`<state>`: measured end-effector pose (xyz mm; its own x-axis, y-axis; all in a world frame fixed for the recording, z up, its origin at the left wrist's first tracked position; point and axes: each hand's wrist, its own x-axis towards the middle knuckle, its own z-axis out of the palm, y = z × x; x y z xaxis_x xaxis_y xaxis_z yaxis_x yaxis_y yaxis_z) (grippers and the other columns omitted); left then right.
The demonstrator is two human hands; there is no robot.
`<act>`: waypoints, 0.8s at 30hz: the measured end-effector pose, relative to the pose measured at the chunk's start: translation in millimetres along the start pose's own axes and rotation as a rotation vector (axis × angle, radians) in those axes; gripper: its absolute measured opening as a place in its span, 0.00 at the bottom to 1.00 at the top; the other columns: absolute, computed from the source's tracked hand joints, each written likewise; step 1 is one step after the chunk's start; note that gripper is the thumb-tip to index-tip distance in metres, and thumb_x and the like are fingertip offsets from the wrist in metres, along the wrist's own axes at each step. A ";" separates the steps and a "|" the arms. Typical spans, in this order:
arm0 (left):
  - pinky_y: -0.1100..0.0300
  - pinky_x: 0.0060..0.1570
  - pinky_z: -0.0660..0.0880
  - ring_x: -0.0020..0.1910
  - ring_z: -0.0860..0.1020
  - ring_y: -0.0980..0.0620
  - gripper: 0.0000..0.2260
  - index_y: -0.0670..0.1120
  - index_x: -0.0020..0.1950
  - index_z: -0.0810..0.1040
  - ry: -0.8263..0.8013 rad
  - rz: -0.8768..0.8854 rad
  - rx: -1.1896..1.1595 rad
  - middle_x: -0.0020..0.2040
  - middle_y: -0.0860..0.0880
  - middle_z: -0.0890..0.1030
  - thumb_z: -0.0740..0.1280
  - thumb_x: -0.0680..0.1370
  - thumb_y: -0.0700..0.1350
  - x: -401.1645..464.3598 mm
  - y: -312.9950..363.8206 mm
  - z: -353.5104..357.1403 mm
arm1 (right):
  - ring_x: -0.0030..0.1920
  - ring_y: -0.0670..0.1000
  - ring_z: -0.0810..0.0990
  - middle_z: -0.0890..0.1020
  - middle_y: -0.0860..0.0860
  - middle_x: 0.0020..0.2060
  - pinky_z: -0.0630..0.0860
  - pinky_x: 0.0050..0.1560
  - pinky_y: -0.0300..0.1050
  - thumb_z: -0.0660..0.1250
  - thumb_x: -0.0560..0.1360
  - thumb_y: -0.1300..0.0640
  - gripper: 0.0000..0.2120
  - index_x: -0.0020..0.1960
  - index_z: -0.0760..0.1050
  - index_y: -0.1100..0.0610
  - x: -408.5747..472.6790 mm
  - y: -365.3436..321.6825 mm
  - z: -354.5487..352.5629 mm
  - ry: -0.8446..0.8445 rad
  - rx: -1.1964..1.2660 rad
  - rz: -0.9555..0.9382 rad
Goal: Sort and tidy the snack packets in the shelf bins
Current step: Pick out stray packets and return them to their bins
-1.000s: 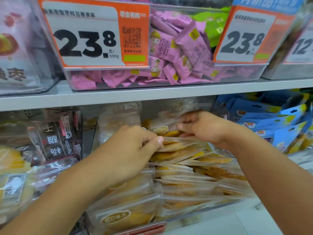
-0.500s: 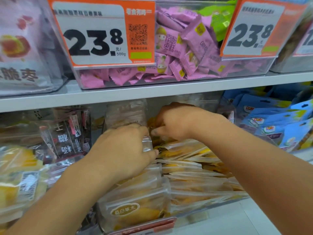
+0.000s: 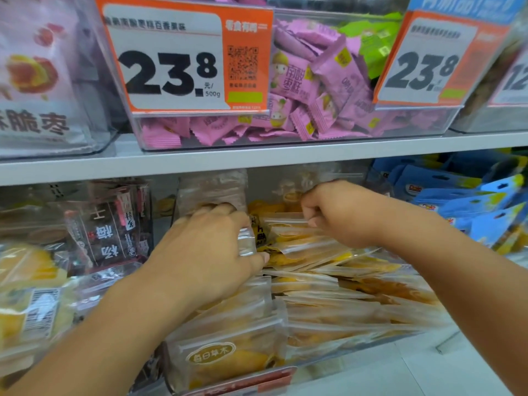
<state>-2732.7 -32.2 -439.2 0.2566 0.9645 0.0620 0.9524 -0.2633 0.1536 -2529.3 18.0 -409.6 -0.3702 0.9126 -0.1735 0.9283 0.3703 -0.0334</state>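
Landmark: white shelf board (image 3: 257,158) crossing the view.

Below the board, centre: clear bin (image 3: 357,355) of transparent dried-mango packets (image 3: 314,284), lying flat in overlapping layers on the bin's right side and standing upright on its left; well over ten, exact count not readable because edges overlap and blur. One front packet with an oval label (image 3: 210,356) legible at the bin's front left.

Two hands inside this bin. Left hand (image 3: 205,252): fingers curled around the top of an upright clear packet (image 3: 246,241), thumb pressed against it; fingertips hidden behind the plastic. Right hand (image 3: 340,212): fingers curled, pinching the upper edge of a flat packet (image 3: 288,221) at the back of the stack; contents of that packet hard to make out.

Below the board, left: dark-printed plum packets (image 3: 111,232) and yellow packets with a barcode (image 3: 31,307), both cut off by the frame edge, number unclear. Below the board, right: blue Dole pouches (image 3: 457,201), at least five, blurred.

Above the board: clear bin (image 3: 285,141) of pink jujube-cake sachets (image 3: 297,81), too many to count, with a few green sachets (image 3: 374,50) at the back. Two orange price tags reading 23.8: one (image 3: 183,58) at left, one (image 3: 434,64) at right; a third tag (image 3: 511,78) cut off at the right edge. Pale bag with red fruit print (image 3: 37,81) at far left, partly out of frame.
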 end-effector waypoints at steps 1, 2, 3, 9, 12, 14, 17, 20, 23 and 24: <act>0.54 0.57 0.70 0.61 0.72 0.51 0.22 0.57 0.62 0.72 0.001 -0.004 -0.001 0.56 0.57 0.72 0.62 0.75 0.69 0.1 0.1 0.0 | 0.43 0.51 0.76 0.76 0.49 0.41 0.75 0.44 0.45 0.65 0.79 0.62 0.11 0.41 0.69 0.51 0.6 -0.5 3.3 -0.016 -0.049 0.008; 0.54 0.57 0.70 0.62 0.71 0.51 0.23 0.57 0.63 0.72 0.003 -0.004 0.000 0.59 0.57 0.72 0.62 0.75 0.69 -0.1 0.2 -0.4 | 0.41 0.50 0.74 0.73 0.48 0.39 0.72 0.39 0.43 0.65 0.78 0.64 0.14 0.39 0.66 0.50 0.8 -0.7 5.8 -0.021 -0.091 0.008; 0.54 0.58 0.69 0.62 0.71 0.51 0.23 0.57 0.64 0.71 0.004 0.000 -0.001 0.61 0.57 0.73 0.62 0.75 0.68 -0.4 0.1 -0.6 | 0.39 0.50 0.71 0.71 0.48 0.37 0.69 0.36 0.41 0.65 0.78 0.65 0.16 0.38 0.63 0.50 -0.4 0.1 7.3 -0.028 -0.114 -0.001; 0.53 0.69 0.63 0.70 0.69 0.53 0.34 0.60 0.77 0.52 0.016 0.116 -0.039 0.72 0.57 0.70 0.64 0.76 0.65 3.3 4.7 1.1 | 0.34 0.45 0.67 0.72 0.47 0.35 0.67 0.37 0.43 0.62 0.80 0.61 0.10 0.41 0.67 0.53 -18.4 22.0 12.0 0.033 0.153 -0.119; 0.53 0.69 0.62 0.70 0.67 0.56 0.25 0.63 0.74 0.63 -0.042 0.179 -0.021 0.68 0.60 0.72 0.62 0.78 0.64 8.5 6.8 5.6 | 0.43 0.46 0.73 0.77 0.45 0.43 0.71 0.44 0.41 0.61 0.80 0.63 0.09 0.47 0.72 0.49 -19.6 17.8 7.5 -0.068 0.184 -0.138; 0.54 0.70 0.60 0.71 0.64 0.57 0.21 0.63 0.72 0.66 -0.071 0.205 -0.029 0.67 0.62 0.72 0.60 0.79 0.63 8.6 5.7 8.8 | 0.53 0.46 0.76 0.78 0.43 0.54 0.75 0.55 0.41 0.62 0.79 0.61 0.13 0.58 0.74 0.45 -17.6 9.8 -3.7 -0.101 0.190 -0.120; 0.55 0.69 0.57 0.72 0.59 0.60 0.21 0.62 0.74 0.64 -0.059 0.238 0.021 0.69 0.64 0.70 0.54 0.80 0.63 5.4 4.5 13.2 | 0.58 0.51 0.77 0.80 0.49 0.58 0.74 0.62 0.49 0.58 0.81 0.52 0.14 0.62 0.77 0.51 0.2 -11.5 -12.0 0.022 0.118 -0.135; 0.56 0.70 0.57 0.72 0.59 0.61 0.20 0.62 0.74 0.65 -0.067 0.235 0.008 0.69 0.64 0.69 0.55 0.82 0.61 3.7 3.7 13.3 | 0.64 0.56 0.75 0.76 0.53 0.66 0.72 0.65 0.50 0.57 0.83 0.52 0.15 0.68 0.73 0.52 35.1 -27.1 2.6 0.099 0.012 -0.157; 0.54 0.68 0.62 0.69 0.66 0.60 0.19 0.63 0.72 0.67 -0.059 0.230 -0.053 0.66 0.63 0.72 0.58 0.81 0.61 3.6 0.4 10.2 | 0.67 0.56 0.73 0.71 0.54 0.71 0.71 0.66 0.49 0.63 0.81 0.55 0.23 0.75 0.65 0.52 65.4 -24.5 20.0 0.006 0.040 -0.130; 0.54 0.68 0.64 0.68 0.68 0.59 0.19 0.63 0.71 0.68 -0.045 0.226 -0.075 0.65 0.63 0.73 0.58 0.81 0.62 3.5 -0.4 9.1 | 0.66 0.57 0.75 0.73 0.54 0.70 0.73 0.64 0.49 0.64 0.80 0.53 0.23 0.74 0.67 0.52 71.7 -24.0 22.4 0.000 0.034 -0.118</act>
<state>-2730.6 -28.5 -448.1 0.4702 0.8806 0.0591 0.8557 -0.4712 0.2139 -2577.4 70.6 -443.3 -0.4769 0.8631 -0.1663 0.8789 0.4690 -0.0865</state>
